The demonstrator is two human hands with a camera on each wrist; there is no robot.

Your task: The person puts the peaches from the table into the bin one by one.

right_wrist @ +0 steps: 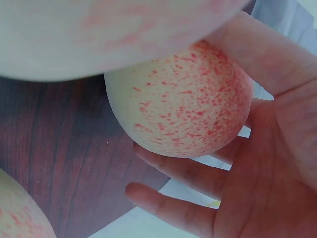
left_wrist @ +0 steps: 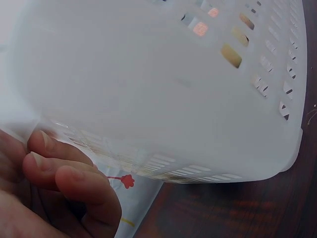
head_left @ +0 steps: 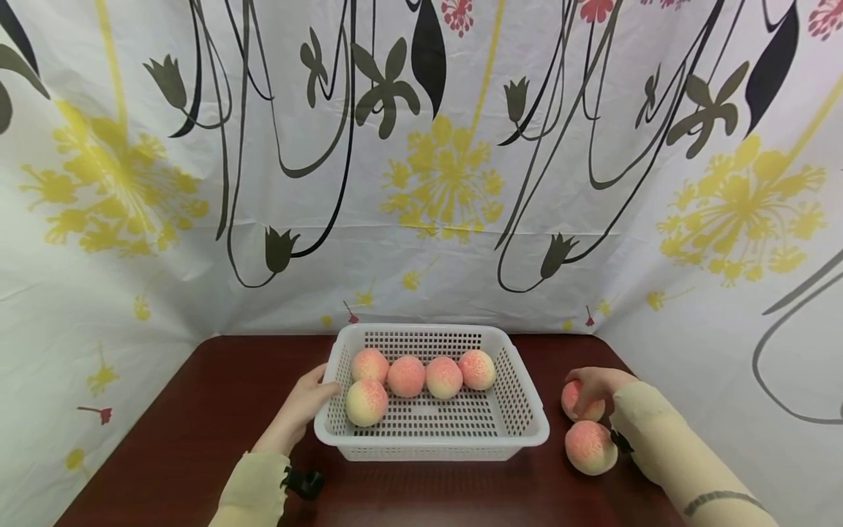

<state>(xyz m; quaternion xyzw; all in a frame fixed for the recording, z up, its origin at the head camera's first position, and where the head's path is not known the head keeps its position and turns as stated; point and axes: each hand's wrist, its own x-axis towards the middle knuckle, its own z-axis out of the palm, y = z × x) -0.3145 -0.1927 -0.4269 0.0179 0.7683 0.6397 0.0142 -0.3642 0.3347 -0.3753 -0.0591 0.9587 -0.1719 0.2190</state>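
Pink-and-cream peaches are in the head view. Several, among them the front-left peach (head_left: 366, 402), lie inside a white perforated plastic basket (head_left: 431, 441). My left hand (head_left: 308, 399) holds the basket's left rim, thumb over the edge; in the left wrist view its curled fingers (left_wrist: 89, 186) are beside the basket wall (left_wrist: 124, 99). At the right, my right hand (head_left: 596, 388) grips a peach (head_left: 571, 399), thumb and fingers round it in the right wrist view (right_wrist: 183, 104). Just nearer sits another peach (head_left: 590, 448), close by my wrist.
The dark red-brown table (head_left: 171, 432) carries everything. A white flower-printed cloth (head_left: 428, 278) hangs behind it and along both sides. Part of one more peach (right_wrist: 20, 213) shows at the lower left of the right wrist view. Dark straps (head_left: 303, 483) cross the wrists.
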